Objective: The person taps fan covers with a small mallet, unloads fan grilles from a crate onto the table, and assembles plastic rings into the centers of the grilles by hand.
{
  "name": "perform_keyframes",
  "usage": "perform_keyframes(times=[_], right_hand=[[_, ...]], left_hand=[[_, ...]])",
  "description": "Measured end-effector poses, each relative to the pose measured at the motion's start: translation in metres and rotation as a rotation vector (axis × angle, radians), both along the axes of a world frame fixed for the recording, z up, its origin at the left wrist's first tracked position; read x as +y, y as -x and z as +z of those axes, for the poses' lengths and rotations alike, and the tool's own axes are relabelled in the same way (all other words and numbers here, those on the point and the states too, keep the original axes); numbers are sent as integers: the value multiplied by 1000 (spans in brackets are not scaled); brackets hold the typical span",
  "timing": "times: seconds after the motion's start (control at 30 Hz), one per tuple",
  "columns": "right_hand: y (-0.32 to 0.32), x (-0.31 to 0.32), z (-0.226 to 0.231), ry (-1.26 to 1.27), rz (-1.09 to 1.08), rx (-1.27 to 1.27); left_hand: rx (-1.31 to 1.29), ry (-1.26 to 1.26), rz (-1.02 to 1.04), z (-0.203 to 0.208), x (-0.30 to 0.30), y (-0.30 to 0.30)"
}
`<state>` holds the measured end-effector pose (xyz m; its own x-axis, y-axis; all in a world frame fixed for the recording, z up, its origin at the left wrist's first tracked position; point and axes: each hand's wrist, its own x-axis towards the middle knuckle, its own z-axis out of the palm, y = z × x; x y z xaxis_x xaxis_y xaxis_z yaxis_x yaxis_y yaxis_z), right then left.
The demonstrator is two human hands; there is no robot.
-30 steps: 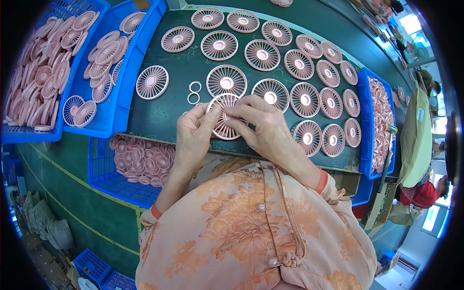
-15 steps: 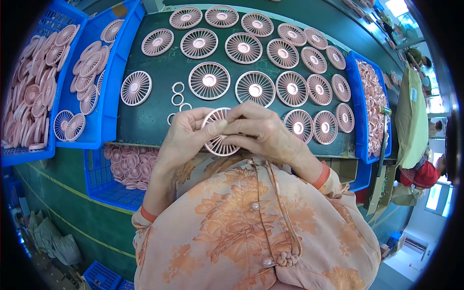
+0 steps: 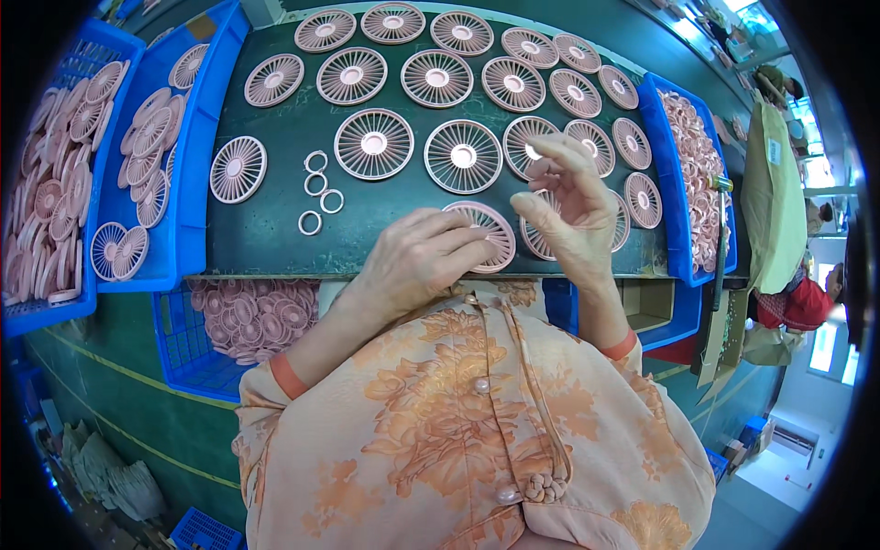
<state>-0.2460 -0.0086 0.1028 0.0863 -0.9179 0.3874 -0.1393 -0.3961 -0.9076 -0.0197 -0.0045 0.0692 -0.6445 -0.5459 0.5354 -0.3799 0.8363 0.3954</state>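
Observation:
At the table's front edge, my left hand (image 3: 423, 261) has its fingers closed over the near-left rim of a pink round fan grille (image 3: 498, 231). The grille lies on or just above the green tabletop; the hand hides part of it and my left thumb. My right hand (image 3: 579, 213) is raised to the right of that grille, fingers bent and apart, with nothing seen between them. It covers parts of the grilles behind it. Left of my hands, several small pink rings (image 3: 310, 222) lie loose. More grilles, such as one at the middle (image 3: 394, 158), lie in rows.
Blue crates (image 3: 192, 215) full of pink grilles stand at the left. A blue crate (image 3: 674, 183) of small pink rings sits at the table's right end. Below the table edge is another blue crate (image 3: 183, 367) with pink parts. A person in red (image 3: 796, 316) is far right.
My left hand has brought the grille down and right toward the tabletop. My right hand has let go of it and moved right, its fingers now spread. The view has shifted slightly.

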Motion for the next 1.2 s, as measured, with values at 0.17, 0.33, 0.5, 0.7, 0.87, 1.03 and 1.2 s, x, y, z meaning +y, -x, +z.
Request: perform_keyframes(times=[0.17,0.33,0.5,0.7,0.87,1.03,1.2], right_hand=[[-25,-6,-4,22,46,99],[-74,-27,8,26,170,427],[-126,-41,-19,218,272,664],[-136,-45,-29,241,304,721],[-126,-36,1,-392,409,375],[-111,-40,-8,-703,522,-171],[-108,-37,-9,-700,524,-179]], left_hand=[[-67,-32,8,-8,2,-6],[162,-21,141,-9,14,-38],[235,30,608,4,12,-92],[83,4,986,-7,-17,-139],[-44,-73,1183,-24,-39,-145],[8,-39,1147,-24,-43,-141],[150,-361,1005,-5,-45,-143]])
